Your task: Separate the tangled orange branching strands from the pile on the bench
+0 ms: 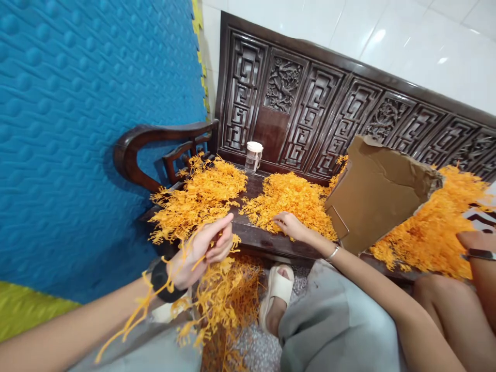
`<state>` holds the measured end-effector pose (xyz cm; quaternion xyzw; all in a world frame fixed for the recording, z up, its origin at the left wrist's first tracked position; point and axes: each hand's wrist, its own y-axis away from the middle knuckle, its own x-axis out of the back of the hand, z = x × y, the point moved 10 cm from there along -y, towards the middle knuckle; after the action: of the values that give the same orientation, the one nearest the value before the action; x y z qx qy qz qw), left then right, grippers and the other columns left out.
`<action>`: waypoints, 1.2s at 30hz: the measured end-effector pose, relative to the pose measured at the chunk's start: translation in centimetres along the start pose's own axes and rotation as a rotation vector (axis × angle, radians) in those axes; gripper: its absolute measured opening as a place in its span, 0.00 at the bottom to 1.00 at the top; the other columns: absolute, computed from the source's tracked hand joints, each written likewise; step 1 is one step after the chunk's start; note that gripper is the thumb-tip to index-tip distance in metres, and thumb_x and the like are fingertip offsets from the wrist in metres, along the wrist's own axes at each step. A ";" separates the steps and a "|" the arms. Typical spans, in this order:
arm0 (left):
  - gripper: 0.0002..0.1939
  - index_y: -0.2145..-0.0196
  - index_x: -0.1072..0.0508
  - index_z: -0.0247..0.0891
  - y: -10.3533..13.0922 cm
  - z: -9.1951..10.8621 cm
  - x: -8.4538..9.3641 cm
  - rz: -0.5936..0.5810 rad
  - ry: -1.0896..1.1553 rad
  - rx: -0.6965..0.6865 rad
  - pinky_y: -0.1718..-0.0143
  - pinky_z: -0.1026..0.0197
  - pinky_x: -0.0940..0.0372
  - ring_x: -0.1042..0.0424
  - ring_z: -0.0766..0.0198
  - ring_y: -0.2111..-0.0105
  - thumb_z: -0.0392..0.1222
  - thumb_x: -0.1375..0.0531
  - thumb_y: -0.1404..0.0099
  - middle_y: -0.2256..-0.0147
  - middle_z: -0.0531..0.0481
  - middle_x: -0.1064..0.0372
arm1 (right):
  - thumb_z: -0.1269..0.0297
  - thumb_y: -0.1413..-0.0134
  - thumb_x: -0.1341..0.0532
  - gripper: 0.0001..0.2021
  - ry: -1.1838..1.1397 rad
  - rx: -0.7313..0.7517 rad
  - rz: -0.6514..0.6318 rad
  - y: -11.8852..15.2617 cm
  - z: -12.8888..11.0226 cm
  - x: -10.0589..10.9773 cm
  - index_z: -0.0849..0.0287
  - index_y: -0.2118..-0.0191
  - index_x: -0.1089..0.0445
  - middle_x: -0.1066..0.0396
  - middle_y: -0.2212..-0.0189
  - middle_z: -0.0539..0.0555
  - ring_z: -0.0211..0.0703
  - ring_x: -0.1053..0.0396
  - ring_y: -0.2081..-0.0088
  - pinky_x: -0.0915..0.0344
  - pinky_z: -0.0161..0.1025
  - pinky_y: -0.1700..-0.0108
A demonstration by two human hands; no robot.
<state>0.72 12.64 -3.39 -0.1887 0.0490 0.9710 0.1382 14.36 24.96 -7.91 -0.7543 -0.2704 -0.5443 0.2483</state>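
My left hand [205, 252], with a black band on its wrist, is closed around a bundle of orange knotted strands [220, 297]. Some strands hang below the hand, and others trail back over the wrist. At the front edge of the middle pile of orange knotted strands [292, 196], my right hand [290, 224] has its fingers bent together. What those fingertips pinch is too small to make out. A silver bangle circles the right wrist. Another orange pile [209, 186] lies on the bench just beyond my left hand.
A carved dark wooden bench [271, 129] carries the piles and a lidded clear cup [253, 156]. A cardboard piece [382, 191] leans before a larger orange heap [437, 232]. Another person's hand [476, 242] is at the far right. Blue foam matting [77, 129] lies left.
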 end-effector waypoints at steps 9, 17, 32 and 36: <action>0.25 0.89 0.53 0.38 0.1 0.2 -0.8 -0.182 -0.791 -0.099 0.82 0.63 0.60 0.58 0.72 0.85 0.50 0.48 0.41 0.87 0.59 0.60 | 0.77 0.52 0.48 0.09 -0.128 -0.171 0.194 -3.6 2.6 0.2 0.64 0.65 0.34 0.32 0.73 0.53 0.36 0.36 0.71 0.41 0.34 0.63; 0.23 0.87 0.54 0.38 2.2 3.5 -2.6 -0.163 -1.017 -0.403 0.78 0.63 0.55 0.54 0.70 0.83 0.42 0.50 0.38 0.85 0.57 0.58 | 0.66 0.49 0.44 0.11 -0.607 -0.252 0.156 -3.7 -0.9 0.2 0.63 0.59 0.34 0.32 0.59 0.57 0.39 0.34 0.62 0.39 0.40 0.56; 0.21 0.87 0.49 0.38 4.6 1.4 -8.6 -0.552 -1.241 -0.480 0.80 0.64 0.51 0.50 0.70 0.85 0.39 0.51 0.36 0.88 0.56 0.47 | 0.65 0.54 0.39 0.07 -0.838 0.300 -0.544 3.2 -17.5 3.2 0.64 0.74 0.36 0.36 0.78 0.47 0.29 0.39 0.74 0.41 0.29 0.69; 0.18 0.84 0.39 0.39 6.8 1.4 -10.7 -0.629 -1.415 -0.660 0.80 0.62 0.49 0.42 0.67 0.84 0.40 0.50 0.37 0.86 0.54 0.39 | 0.66 0.52 0.41 0.07 -0.801 0.353 -0.719 4.4 -17.9 2.4 0.65 0.74 0.36 0.37 0.79 0.47 0.28 0.40 0.75 0.41 0.28 0.70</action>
<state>7.84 3.71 2.30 0.4291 -0.3905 0.7409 0.3383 5.70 10.10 -0.87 -0.7095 -0.6703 -0.2124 0.0479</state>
